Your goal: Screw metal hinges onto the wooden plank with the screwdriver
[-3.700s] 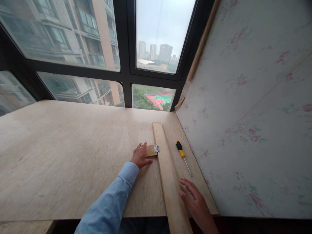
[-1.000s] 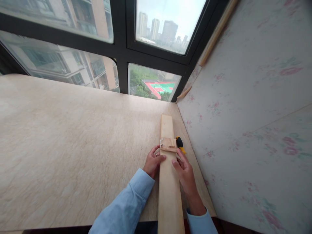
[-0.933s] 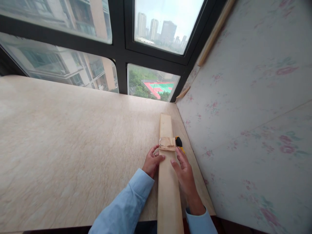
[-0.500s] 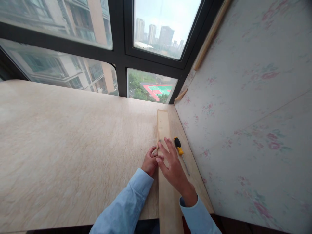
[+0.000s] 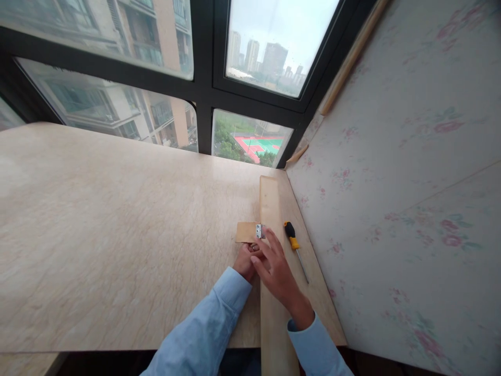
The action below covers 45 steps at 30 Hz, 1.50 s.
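A small flat wooden board [image 5: 246, 232] juts left from the long wooden plank [image 5: 270, 198]. A silver metal hinge [image 5: 259, 231] sits at its right end, against the plank's edge. My left hand [image 5: 246, 261] is closed at the lower edge of the small board, its fingertips partly hidden. A ring shows on one finger. Over the plank, my right hand [image 5: 278, 271] is open with fingers spread, its fingertips beside the hinge and its thumb close to my left hand. A screwdriver [image 5: 292, 237] with a black and yellow handle lies right of the plank.
The plank lies lengthwise on a marbled beige countertop [image 5: 117, 235] and passes over its front edge. A wall [image 5: 391, 209] with floral paper rises on the right. A dark-framed window [image 5: 203, 89] stands behind the counter.
The small board was seen nearly edge-on; now it has turned so its flat face and the hinge show. My hands stay close together. The view has shifted slightly.
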Motion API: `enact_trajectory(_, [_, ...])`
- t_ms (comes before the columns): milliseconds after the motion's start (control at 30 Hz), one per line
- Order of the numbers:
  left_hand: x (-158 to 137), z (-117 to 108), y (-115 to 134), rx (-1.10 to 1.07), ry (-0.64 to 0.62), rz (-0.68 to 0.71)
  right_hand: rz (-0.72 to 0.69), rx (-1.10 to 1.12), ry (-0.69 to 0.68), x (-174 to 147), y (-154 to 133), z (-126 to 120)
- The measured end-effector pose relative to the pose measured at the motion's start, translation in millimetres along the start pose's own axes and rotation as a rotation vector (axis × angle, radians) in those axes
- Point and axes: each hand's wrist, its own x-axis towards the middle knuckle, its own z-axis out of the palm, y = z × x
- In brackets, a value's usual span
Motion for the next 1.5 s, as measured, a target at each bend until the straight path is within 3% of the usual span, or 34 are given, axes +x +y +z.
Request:
enact_trajectory(100, [-1, 3, 0, -0.053, -0.023, -0.043, 0.139, 0.036, 0.168, -8, 20, -10])
enact_trajectory(200, [-1, 4, 2, -0.063, -0.024, -0.086, 0.401, 0.152, 0.291, -20, 40, -15])
enact_trajectory(300, [-1, 4, 2, -0.063, -0.031, -0.075, 0.658, 0.411, 0.227, -32, 46, -15])
enact_trajectory(367, [-1, 3, 1, -0.055, -0.053, -0.068, 0.718, 0.575, 0.138, -36, 42, -14])
enact_trajectory(467, [-2, 3, 1, -0.038, -0.074, -0.063, 0.747, 0.731, 0.065, -35, 31, -15])
enact_trajectory(700, [-2, 3, 1, 0.015, -0.116, -0.038, 0.756, 0.869, 0.096, -27, 27, -25])
enact_trajectory(1033, [2, -5, 20, 0.017, 0.035, -0.147, 0.734, 0.932, 0.152, -36, 31, -34])
enact_trajectory(1367, [8, -10, 29, 0.034, 0.157, 0.014, 0.760, 0.964, 0.123, -56, 27, -47])
enact_trajectory(1500, [13, -19, 31, 0.139, 0.187, 0.135, 0.760, 0.922, 0.091, -66, 25, -50])
